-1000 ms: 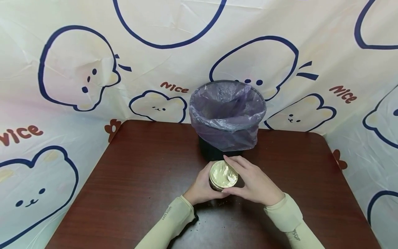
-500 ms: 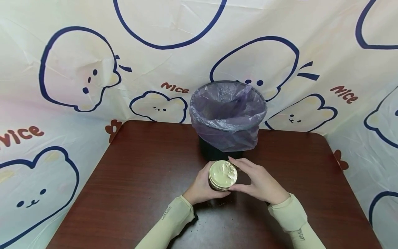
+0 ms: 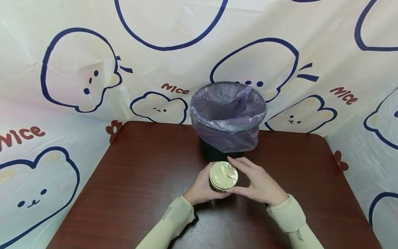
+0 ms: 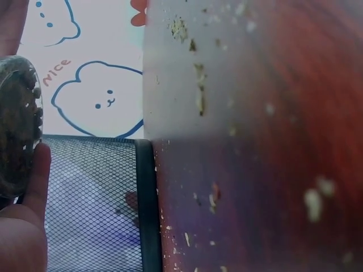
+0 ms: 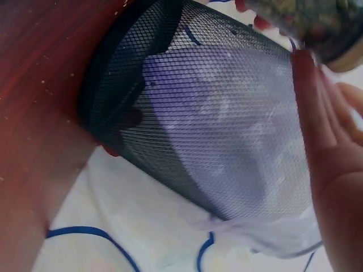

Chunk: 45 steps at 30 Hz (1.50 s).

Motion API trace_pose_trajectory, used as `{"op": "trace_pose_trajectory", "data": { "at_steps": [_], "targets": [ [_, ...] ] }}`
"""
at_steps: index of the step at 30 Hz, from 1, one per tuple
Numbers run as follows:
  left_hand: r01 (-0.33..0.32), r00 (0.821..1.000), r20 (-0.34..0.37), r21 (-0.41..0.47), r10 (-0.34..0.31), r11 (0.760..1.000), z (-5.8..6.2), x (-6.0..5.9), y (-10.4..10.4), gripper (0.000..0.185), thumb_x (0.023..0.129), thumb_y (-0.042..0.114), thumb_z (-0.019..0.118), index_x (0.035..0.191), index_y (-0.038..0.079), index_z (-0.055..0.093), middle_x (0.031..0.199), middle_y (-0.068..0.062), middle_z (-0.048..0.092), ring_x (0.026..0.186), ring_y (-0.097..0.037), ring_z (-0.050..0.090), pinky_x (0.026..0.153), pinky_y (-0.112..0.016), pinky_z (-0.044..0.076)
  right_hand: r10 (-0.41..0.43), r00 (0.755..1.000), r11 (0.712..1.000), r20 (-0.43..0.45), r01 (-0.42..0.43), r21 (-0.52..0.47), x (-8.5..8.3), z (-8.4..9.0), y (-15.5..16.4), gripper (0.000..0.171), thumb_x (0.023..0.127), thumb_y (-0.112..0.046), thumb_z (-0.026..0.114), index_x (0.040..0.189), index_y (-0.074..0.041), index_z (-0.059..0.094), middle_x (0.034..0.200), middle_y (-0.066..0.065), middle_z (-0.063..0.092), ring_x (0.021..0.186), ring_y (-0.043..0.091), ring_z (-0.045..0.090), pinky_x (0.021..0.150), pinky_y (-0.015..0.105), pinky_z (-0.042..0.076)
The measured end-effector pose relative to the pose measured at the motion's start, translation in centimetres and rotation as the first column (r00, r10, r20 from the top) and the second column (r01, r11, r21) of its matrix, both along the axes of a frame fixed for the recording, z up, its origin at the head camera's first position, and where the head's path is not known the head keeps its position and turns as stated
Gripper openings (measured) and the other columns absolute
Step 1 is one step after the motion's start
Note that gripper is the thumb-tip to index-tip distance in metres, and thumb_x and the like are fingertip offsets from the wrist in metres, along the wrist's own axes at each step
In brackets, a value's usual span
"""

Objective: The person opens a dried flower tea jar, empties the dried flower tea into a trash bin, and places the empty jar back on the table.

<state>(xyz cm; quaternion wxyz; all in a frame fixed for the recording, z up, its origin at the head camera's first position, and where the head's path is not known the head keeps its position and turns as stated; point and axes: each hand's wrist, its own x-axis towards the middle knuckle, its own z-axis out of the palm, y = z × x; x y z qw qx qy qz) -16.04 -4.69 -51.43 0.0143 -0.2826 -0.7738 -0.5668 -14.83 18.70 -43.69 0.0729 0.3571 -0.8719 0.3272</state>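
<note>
The cloth backdrop (image 3: 77,52), cream with blue-outlined bears and the word "Nice", fills everything from 9 o'clock round to 3 o'clock. Below it lies the dark red-brown wooden table (image 3: 140,180), dusted with pale crumbs near my sleeves and, in the left wrist view, all along the grain (image 4: 255,170).

At 12 o'clock from my hands stands the black mesh bin (image 3: 214,152), lined with a purple plastic bag (image 3: 228,114) folded over its rim; the right wrist view shows the bag through the mesh (image 5: 215,130). The bin sits just beyond my fingertips, near the table's far edge.

My right hand (image 3: 256,181) comes in from 4 o'clock, fingers and thumb curled round the rim of the cream lid (image 3: 223,175), gripping it. My left hand (image 3: 201,188) comes in from 7 o'clock and wraps round the body of the jar (image 3: 217,187), holding it upright, low over the table's middle. Whether its base touches the wood I cannot tell. From the left wrist the jar's glass side (image 4: 17,124) shows dark, speckled contents, with my finger against it.
</note>
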Motion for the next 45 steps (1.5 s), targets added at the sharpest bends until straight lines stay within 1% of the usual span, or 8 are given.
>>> {"op": "trace_pose_trajectory", "data": {
  "at_steps": [4, 7, 10, 21, 26, 31, 40, 45],
  "targets": [
    [0.007, 0.999, -0.041, -0.002, -0.007, 1.000, -0.1, 0.0, 0.0, 0.089, 0.067, 0.019, 0.097, 0.142, 0.014, 0.050, 0.134, -0.001, 0.063, 0.122, -0.015, 0.061, 0.108, -0.033, 0.050, -0.027, 0.998, 0.999, -0.064, 0.030, 0.041, 0.2, 0.0, -1.3, 0.099, 0.079, -0.056, 0.086, 0.158, -0.013, 0.044, 0.141, 0.004, 0.055, 0.125, 0.019, 0.060, 0.100, 0.043, 0.056],
    [0.014, 0.996, -0.084, -0.008, -0.014, 1.000, -0.2, -0.2, 0.0, 0.088, 0.068, 0.020, 0.096, 0.142, 0.013, 0.049, 0.132, -0.004, 0.062, 0.120, -0.016, 0.062, 0.106, -0.033, 0.051, -0.028, 0.994, 0.998, -0.102, 0.032, 0.045, 0.1, 0.1, -2.0, 0.101, 0.076, -0.057, 0.088, 0.156, -0.012, 0.047, 0.136, 0.003, 0.056, 0.119, 0.018, 0.061, 0.096, 0.040, 0.057],
    [0.015, 0.996, -0.092, -0.017, -0.017, 1.000, -0.2, -0.2, 0.0, 0.088, 0.068, 0.021, 0.095, 0.143, 0.013, 0.049, 0.132, -0.003, 0.062, 0.120, -0.014, 0.061, 0.106, -0.033, 0.051, -0.025, 0.993, 0.998, -0.119, 0.032, 0.051, 0.1, 0.2, -2.4, 0.100, 0.075, -0.056, 0.089, 0.154, -0.011, 0.049, 0.130, 0.002, 0.058, 0.112, 0.016, 0.063, 0.092, 0.038, 0.057],
    [0.012, 1.000, -0.024, -0.030, -0.013, 0.999, -0.1, 0.0, 0.2, 0.087, 0.067, 0.021, 0.095, 0.141, 0.016, 0.050, 0.130, 0.001, 0.062, 0.119, -0.013, 0.061, 0.106, -0.033, 0.051, 0.030, 0.996, 0.998, -0.080, -0.025, 0.051, 0.0, 0.6, -1.7, 0.100, 0.076, -0.048, 0.091, 0.156, -0.011, 0.045, 0.137, 0.005, 0.058, 0.120, 0.019, 0.064, 0.098, 0.040, 0.057],
    [0.014, 1.000, 0.005, -0.051, -0.014, 0.999, -0.2, 0.0, 0.2, 0.087, 0.068, 0.024, 0.096, 0.141, 0.019, 0.050, 0.131, 0.005, 0.062, 0.119, -0.011, 0.061, 0.105, -0.032, 0.051, 0.050, 0.998, 0.997, -0.024, -0.049, 0.052, 0.1, 1.2, -1.4, 0.099, 0.077, -0.045, 0.091, 0.158, -0.013, 0.043, 0.139, 0.005, 0.058, 0.123, 0.019, 0.063, 0.098, 0.040, 0.057],
    [0.007, 1.000, -0.013, -0.053, -0.008, 0.999, -0.1, 0.0, 0.2, 0.086, 0.069, 0.025, 0.096, 0.141, 0.020, 0.050, 0.131, 0.005, 0.062, 0.119, -0.012, 0.061, 0.105, -0.034, 0.052, 0.053, 0.999, 0.998, 0.007, -0.053, 0.030, 0.0, 1.6, -1.3, 0.096, 0.078, -0.041, 0.091, 0.158, -0.015, 0.044, 0.141, 0.002, 0.057, 0.124, 0.017, 0.063, 0.098, 0.041, 0.057],
    [0.006, 1.000, -0.003, -0.049, -0.006, 0.999, 0.2, 0.1, 0.1, 0.089, 0.069, 0.024, 0.097, 0.143, 0.021, 0.049, 0.134, 0.005, 0.061, 0.121, -0.013, 0.060, 0.106, -0.036, 0.051, 0.050, 0.999, 0.998, -0.013, -0.050, 0.026, -0.1, 1.2, -0.9, 0.092, 0.080, -0.042, 0.090, 0.158, -0.021, 0.044, 0.144, -0.001, 0.055, 0.127, 0.015, 0.061, 0.100, 0.039, 0.056],
    [0.006, 1.000, -0.017, -0.036, -0.007, 0.999, 0.2, 0.1, 0.1, 0.091, 0.067, 0.022, 0.098, 0.144, 0.020, 0.049, 0.134, 0.003, 0.062, 0.120, -0.014, 0.061, 0.105, -0.036, 0.052, 0.037, 0.999, 0.999, -0.029, -0.037, 0.022, 0.1, 1.2, -0.4, 0.092, 0.081, -0.039, 0.089, 0.158, -0.020, 0.043, 0.143, 0.000, 0.054, 0.125, 0.015, 0.061, 0.099, 0.039, 0.056]
  ]
}}
